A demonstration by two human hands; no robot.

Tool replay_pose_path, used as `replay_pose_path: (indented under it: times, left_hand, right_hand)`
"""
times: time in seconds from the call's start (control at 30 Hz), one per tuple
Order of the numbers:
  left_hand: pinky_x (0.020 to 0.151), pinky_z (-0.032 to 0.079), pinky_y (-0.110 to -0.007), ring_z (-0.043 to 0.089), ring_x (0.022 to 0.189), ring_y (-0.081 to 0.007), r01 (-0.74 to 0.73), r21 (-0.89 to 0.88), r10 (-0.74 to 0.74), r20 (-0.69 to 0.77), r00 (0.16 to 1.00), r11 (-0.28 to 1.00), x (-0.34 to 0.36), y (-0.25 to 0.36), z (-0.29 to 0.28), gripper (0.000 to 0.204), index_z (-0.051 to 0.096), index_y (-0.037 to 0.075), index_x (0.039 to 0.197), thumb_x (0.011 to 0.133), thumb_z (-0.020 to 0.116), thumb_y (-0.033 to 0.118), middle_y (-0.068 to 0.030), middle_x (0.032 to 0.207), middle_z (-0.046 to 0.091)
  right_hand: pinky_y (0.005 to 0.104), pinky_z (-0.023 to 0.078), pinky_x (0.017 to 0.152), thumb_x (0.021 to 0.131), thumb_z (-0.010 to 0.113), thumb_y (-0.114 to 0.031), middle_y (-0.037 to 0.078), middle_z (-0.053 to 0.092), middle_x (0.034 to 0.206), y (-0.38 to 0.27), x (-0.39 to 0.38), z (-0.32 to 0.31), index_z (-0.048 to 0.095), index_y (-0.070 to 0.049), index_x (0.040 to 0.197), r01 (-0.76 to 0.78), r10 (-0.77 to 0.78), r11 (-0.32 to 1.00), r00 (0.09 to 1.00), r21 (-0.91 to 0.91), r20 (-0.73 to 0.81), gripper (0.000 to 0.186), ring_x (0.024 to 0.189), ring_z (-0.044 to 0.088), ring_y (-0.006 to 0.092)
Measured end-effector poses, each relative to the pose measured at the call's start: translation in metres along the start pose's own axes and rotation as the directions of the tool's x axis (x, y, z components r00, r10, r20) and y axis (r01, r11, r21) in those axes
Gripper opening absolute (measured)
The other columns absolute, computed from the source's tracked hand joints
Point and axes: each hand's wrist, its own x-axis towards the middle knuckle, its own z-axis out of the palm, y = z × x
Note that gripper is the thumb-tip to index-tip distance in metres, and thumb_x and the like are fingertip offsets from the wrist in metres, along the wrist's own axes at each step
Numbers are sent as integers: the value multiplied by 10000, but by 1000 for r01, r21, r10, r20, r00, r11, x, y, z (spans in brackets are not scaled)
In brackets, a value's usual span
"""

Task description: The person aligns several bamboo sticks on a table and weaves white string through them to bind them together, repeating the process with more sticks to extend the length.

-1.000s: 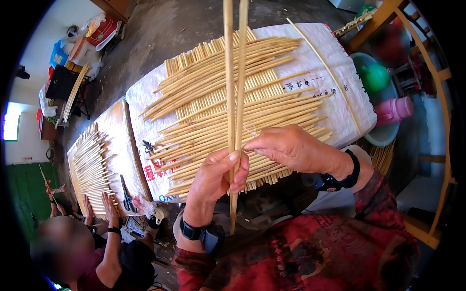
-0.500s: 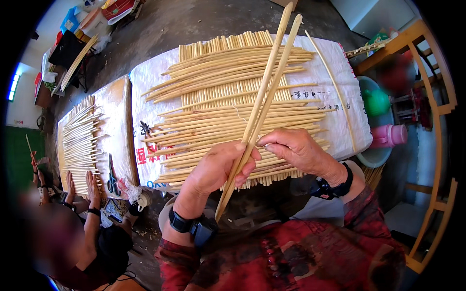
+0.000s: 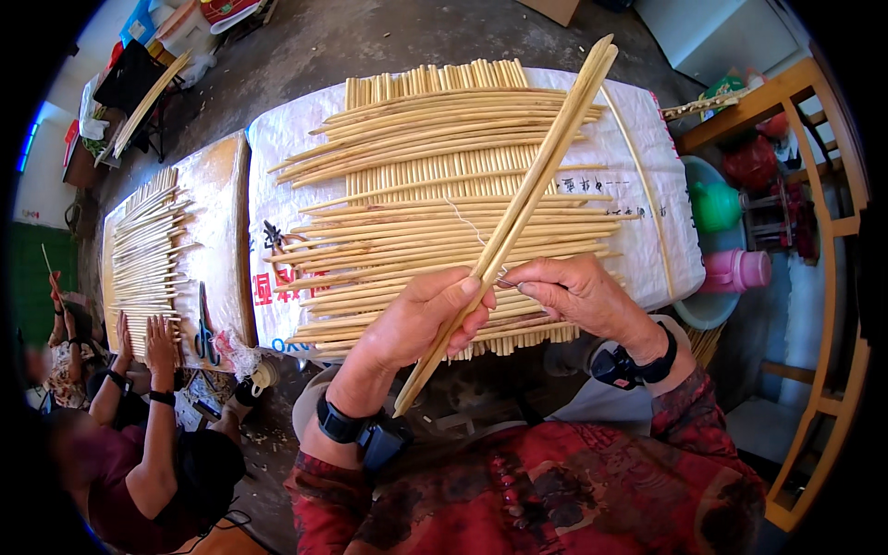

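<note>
My left hand is closed around two long, peeled wooden sticks, which lie side by side and slant up to the right. A small loop of pale thread shows against the sticks, just beside the left fingers. The fingertips of my right hand are pinched together at that loop, right of the sticks. Beneath both hands, many similar sticks lie crosswise over a layer of sticks running away from me. A loose piece of white thread rests on them.
The table has a white printed sheet, with a single thin stick at its right. On the left table, a co-worker's hands press on more sticks near scissors. A basin holds a pink jug.
The two sticks have swung further right, and their far ends have come together. My right hand stays pinched beside them. The co-worker's hands remain on the other sticks.
</note>
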Motion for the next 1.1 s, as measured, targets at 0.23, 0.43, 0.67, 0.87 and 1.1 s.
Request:
replay_pose_path:
  times: [0.23,0.43,0.67,0.87,1.1]
  left_hand:
    - [448,369,-213,406,489,-88,-9,14,9,16,1000,1000,2,-2,0,305,515,2,949,977,362,265,-33,649,457]
    - [454,374,-213,406,484,-87,4,146,-6,16,1000,989,3,0,10,312,509,4,937,981,350,269,-29,643,450]
    - [477,411,-215,465,502,-97,-9,204,4,21,1000,979,6,-6,12,328,525,-2,970,980,351,276,-36,662,497]
    - [469,427,-209,488,505,-93,-29,252,55,-99,994,967,7,-4,18,285,547,-1,968,967,407,247,-29,648,517]
    - [423,378,-195,472,481,-76,-28,256,61,-122,991,966,11,-7,19,240,553,9,918,954,444,219,-26,629,520]
  right_hand:
    - [246,426,531,868,575,-99,61,545,660,5,-8,6,610,-32,1032,225,-238,968,964,-115,-116,180,569,505,113]
    - [263,447,570,856,576,-66,114,587,719,9,-9,9,602,-18,1022,334,-363,924,918,-185,-161,175,614,558,164]
    - [276,465,621,854,574,-64,128,617,766,3,-6,11,598,-16,994,235,-249,966,957,-107,-146,150,683,607,196]
    - [290,469,641,827,600,-68,105,606,811,12,6,10,618,-61,985,360,-400,907,899,-216,-179,159,742,608,215]
    - [312,468,661,786,630,-72,86,554,852,13,10,4,626,-78,978,429,-543,785,824,-447,-162,192,774,576,251]
